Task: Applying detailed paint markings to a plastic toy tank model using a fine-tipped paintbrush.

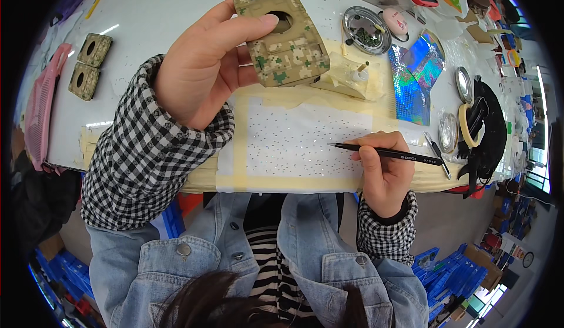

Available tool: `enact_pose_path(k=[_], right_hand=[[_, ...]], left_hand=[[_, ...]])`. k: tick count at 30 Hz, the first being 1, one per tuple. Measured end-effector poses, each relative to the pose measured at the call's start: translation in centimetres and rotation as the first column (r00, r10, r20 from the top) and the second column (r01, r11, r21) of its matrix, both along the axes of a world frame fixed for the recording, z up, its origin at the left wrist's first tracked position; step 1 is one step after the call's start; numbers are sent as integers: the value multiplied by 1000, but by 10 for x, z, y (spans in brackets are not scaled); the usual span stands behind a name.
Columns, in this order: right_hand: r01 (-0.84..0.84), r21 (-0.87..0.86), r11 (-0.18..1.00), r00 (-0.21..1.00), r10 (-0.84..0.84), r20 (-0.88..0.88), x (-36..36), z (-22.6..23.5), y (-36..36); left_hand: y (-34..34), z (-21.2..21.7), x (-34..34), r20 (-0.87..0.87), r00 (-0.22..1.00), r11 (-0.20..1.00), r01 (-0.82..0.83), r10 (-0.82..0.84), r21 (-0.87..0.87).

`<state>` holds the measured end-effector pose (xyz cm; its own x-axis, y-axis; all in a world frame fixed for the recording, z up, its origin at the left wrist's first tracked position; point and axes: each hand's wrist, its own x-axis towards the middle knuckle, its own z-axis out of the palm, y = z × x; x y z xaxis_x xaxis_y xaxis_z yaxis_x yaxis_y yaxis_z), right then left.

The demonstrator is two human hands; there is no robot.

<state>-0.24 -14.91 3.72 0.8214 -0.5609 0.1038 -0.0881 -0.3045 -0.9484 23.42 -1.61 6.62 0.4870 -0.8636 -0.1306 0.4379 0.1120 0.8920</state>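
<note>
My left hand (202, 58) is raised over the table, closed on a camouflage-patterned plastic housing (291, 49) with a round hole in it. The thumb lies across the edge of the hole. In my right hand (385, 166) is a pair of black pointed tweezers (388, 151), gripped like a pen. The tweezers' tips point left, over a white sheet (294, 137) dotted with many tiny specks and bordered by yellowish tape. Whether anything is between the tips is too small to tell.
Two similar camouflage housings (88, 66) lie at the left beside a pink basket (47, 108). Behind the sheet stand a taped block (352, 78) and a round metal dish (367, 29) with dark bits. Holographic pouches (416, 72), a tape roll (470, 125) and a black-handled tool (437, 152) are at the right.
</note>
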Motion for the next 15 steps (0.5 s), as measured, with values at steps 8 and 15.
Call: enact_pose_path(k=[8,15], right_hand=[[-1,-13,1000,1000,1,17,1,0,1],[-10,-18,1000,1000,10,4,2,2,1]], left_hand=[[-1,1,-2,-7,1000,1000,-5,5,-1],[-1,2,-2,-17,1000,1000,-9,9,5]])
